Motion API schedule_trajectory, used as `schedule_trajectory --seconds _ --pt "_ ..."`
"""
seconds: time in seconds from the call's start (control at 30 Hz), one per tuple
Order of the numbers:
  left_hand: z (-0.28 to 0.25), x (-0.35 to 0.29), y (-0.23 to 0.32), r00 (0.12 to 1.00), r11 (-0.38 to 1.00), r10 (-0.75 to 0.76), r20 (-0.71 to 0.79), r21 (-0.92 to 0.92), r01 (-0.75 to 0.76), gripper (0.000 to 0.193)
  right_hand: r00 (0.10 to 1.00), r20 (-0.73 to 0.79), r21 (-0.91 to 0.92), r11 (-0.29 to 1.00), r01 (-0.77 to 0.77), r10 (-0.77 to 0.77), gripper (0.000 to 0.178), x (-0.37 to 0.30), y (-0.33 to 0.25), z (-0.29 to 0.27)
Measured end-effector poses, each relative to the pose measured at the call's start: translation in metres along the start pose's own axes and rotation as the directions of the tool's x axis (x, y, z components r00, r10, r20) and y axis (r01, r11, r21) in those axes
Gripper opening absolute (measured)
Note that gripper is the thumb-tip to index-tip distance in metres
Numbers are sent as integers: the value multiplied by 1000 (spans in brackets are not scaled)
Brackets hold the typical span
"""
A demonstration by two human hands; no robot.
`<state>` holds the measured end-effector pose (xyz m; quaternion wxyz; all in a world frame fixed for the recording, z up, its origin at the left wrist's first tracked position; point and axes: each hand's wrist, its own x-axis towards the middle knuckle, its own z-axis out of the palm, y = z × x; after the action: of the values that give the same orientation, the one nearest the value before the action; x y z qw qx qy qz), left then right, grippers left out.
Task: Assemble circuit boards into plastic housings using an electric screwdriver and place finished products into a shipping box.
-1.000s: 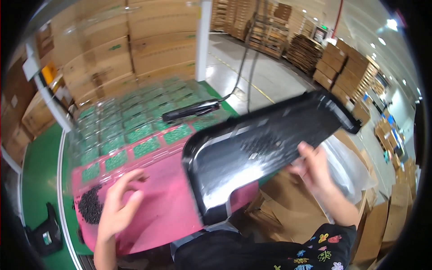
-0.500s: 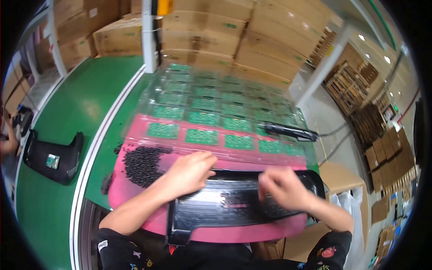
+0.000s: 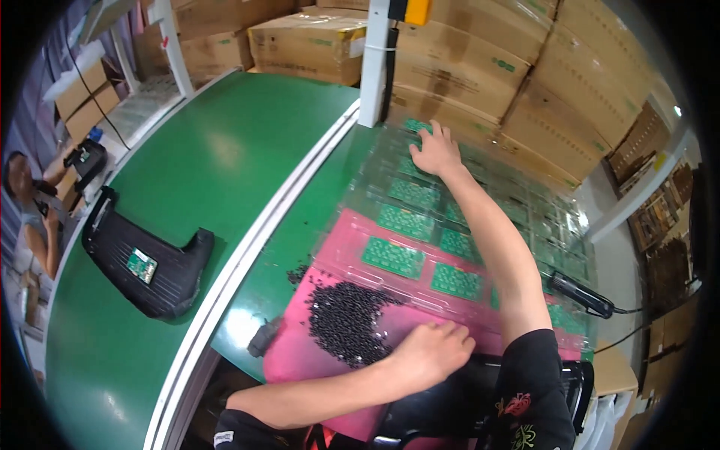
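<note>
"Any writing?"
"Small print and green symbols on the cartons (image 3: 457, 71), beyond the right fingers (image 3: 436, 136)."
"Surface?"
"A pink mat (image 3: 289, 360) on a green worktop (image 3: 259, 281), partly under the left fingers (image 3: 454, 337)."
"Grip?"
"Right fingers: spread, released, just beside a green circuit board (image 3: 415, 124). Left: curled near the black plastic housing (image 3: 450, 397); whether they hold anything, I can't tell."
</note>
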<state>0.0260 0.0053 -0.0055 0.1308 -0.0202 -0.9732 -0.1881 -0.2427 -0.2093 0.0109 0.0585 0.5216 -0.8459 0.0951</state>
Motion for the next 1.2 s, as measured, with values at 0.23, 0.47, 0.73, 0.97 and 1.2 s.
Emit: schedule_trajectory --seconds 0.23,0.47,0.73,0.97,1.2 --pt "-4 2 -2 999 999 37 -12 21 -37 18 984 -119 -105 988 117 -129 67 7 -6 5" --pt "-14 5 4 959 989 75 -272 -100 -106 37 950 -256 355 897 264 -178 71 -103 21 -72" --pt "-46 3 8 781 924 -239 -577 -383 -1 77 896 -197 832 415 368 -399 71 -342 51 -149" --pt "-38 13 55 993 539 -117 8 -840 70 48 903 -402 650 648 397 -150 84 -443 57 -157" --pt "-51 41 69 976 933 144 163 -351 -79 54 904 -368 467 797 383 -218 74 -466 92 -151"
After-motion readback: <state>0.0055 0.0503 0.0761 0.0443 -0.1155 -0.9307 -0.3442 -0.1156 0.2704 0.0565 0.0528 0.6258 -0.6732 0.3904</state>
